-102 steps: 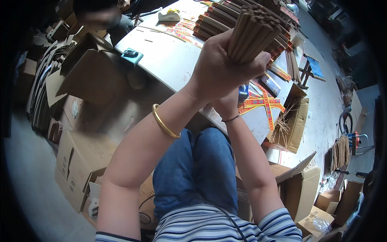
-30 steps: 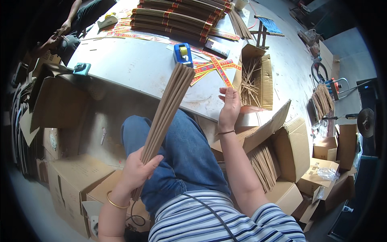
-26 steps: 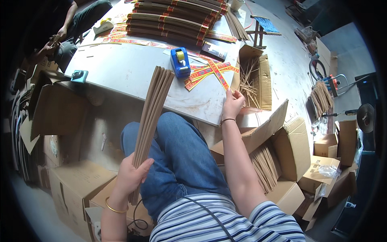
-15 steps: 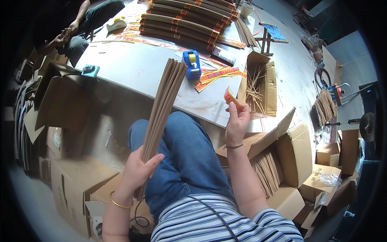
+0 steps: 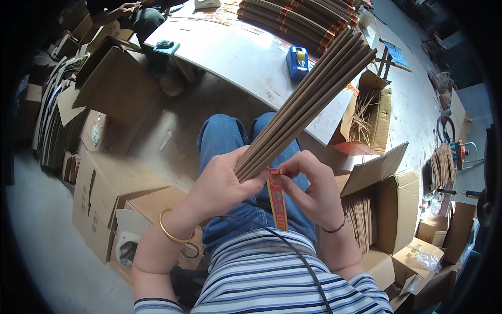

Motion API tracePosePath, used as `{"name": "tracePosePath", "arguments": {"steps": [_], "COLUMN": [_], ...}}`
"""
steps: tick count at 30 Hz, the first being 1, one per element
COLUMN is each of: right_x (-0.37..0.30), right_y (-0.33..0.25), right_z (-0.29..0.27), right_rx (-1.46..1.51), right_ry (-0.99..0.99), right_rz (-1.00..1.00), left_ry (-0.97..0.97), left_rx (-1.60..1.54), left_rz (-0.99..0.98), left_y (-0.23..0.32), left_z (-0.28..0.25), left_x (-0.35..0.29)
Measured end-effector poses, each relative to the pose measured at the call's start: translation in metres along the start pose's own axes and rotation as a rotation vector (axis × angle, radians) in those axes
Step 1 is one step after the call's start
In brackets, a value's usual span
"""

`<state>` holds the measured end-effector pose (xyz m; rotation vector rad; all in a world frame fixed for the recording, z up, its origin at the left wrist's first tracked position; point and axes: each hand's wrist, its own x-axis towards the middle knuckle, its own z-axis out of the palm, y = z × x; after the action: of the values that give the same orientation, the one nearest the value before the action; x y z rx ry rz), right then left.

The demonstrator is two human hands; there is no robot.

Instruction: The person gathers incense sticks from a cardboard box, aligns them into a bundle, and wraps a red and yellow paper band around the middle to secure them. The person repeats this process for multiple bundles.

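Note:
A bundle of long brown incense sticks (image 5: 306,104) slants up to the right over my lap. Its lower part is wrapped in the closed fingers of my left hand (image 5: 224,178). Beside it, my right hand (image 5: 312,183) pinches a red and yellow printed paper strip (image 5: 277,201) near the left thumb. The strip's free end hangs down over my jeans, and its upper end meets the bundle at the left hand. Whether it goes round behind the sticks is hidden. On the white table (image 5: 230,65) beyond, a blue tape dispenser (image 5: 298,64) stands left of the bundle's upper part.
Banded stick bundles (image 5: 293,21) are stacked at the table's back. An open carton (image 5: 384,123) of thin sticks stands at the right, with another open carton (image 5: 400,209) of brown sticks nearer me. Closed cartons (image 5: 112,188) sit left. A co-worker's hands (image 5: 127,8) show at far left.
My right hand has brought the paper strip from near the table edge down to the bundle. The bundle has tilted further right, and the view has shifted.

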<state>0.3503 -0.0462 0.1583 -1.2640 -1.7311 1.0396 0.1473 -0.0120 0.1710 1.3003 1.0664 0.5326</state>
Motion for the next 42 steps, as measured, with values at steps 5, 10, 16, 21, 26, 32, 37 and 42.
{"name": "tracePosePath", "arguments": {"steps": [5, 10, 16, 21, 26, 32, 37, 42], "right_x": [-0.012, -0.024, -0.017, -0.013, -0.012, -0.016, -0.019, -0.02], "right_y": [0.013, 0.009, -0.019, -0.013, -0.014, -0.012, -0.017, -0.012], "right_z": [0.026, 0.021, 0.019, 0.035, 0.042, 0.043, 0.04, 0.042], "right_rx": [0.48, 0.676, 0.206, 0.233, 0.275, 0.261, 0.265, 0.273], "right_ry": [0.07, 0.253, 0.192, 0.301, 0.322, 0.323, 0.334, 0.356], "right_rz": [0.1, 0.155, -0.029, -0.091, -0.083, -0.067, -0.081, -0.112], "left_ry": [0.049, 0.102, 0.15, 0.122, 0.117, 0.091, -0.016, 0.028], "left_rx": [0.041, 0.325, 0.641, 0.638, 0.661, 0.697, 0.608, 0.584], "left_rz": [0.073, 0.114, 0.256, 0.233, 0.219, 0.227, 0.204, 0.24], "left_y": [0.006, 0.006, 0.002, 0.008, 0.009, 0.009, 0.026, 0.021], "left_z": [0.004, 0.0, 0.0, 0.002, 0.004, 0.005, 0.003, 0.004], "left_x": [-0.011, -0.016, -0.023, -0.025, -0.025, -0.026, -0.031, -0.028]}}
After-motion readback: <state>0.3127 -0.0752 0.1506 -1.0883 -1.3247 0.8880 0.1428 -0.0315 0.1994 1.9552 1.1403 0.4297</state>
